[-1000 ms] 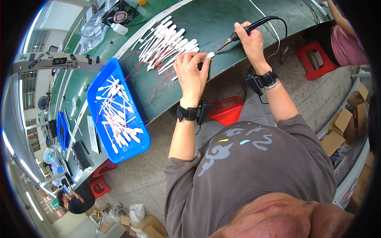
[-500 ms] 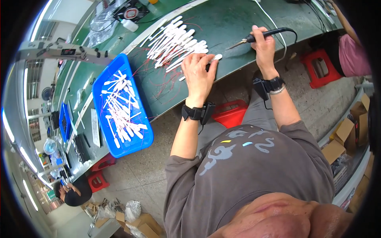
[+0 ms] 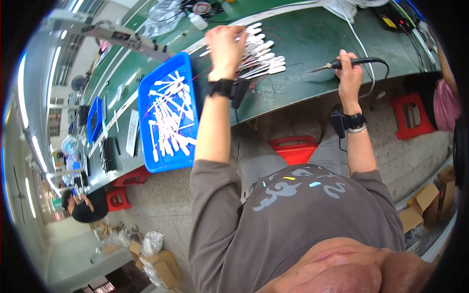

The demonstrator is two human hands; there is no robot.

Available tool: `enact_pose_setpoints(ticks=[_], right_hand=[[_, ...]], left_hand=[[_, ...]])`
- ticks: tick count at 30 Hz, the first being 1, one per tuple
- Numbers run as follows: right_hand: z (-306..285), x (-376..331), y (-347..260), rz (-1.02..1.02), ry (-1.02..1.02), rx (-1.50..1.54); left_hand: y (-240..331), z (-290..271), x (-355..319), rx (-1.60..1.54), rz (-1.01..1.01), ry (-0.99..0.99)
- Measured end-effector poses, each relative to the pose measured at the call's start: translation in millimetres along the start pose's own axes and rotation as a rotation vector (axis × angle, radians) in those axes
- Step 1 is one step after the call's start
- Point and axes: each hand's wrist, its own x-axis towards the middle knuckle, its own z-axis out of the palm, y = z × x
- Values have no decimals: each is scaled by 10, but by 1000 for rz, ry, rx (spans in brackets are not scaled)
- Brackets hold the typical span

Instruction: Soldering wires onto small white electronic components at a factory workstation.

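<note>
Gripping a black soldering iron in a closed right hand, the left hand pinches at slim white strips piled beneath it.

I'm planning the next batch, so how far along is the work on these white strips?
Done, by the look of it: many white strips lie in the blue tray. In hand: the left hand reaches into the pile of white strips on the green bench, while the right hand holds the soldering iron, its tip off any piece. Left: that sizeable pile.
</note>
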Motion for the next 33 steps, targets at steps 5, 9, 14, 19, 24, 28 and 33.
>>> enact_pose_setpoints(ticks=[5,9,14,19,24,28,33], right_hand=[[33,-27,-18,-61,86,-136],[-96,40,70,-61,-13,-65],[-121,72,101,-29,-44,44],[-161,83,72,-4,-44,69],[-95,68,56,-26,-50,66],[-115,63,88,-31,-52,80],[-111,75,96,-25,-53,59]], left_hand=[[-61,647,-43,-47,-189,-63],[4,683,-131,-43,-265,-122],[470,-263,-497,-187,-88,52],[406,-1312,-1067,-163,-188,-88],[-496,-1722,-1411,152,-391,-382],[-715,-1658,-1546,120,-219,-639],[-745,-1633,-1613,124,-188,-600]])
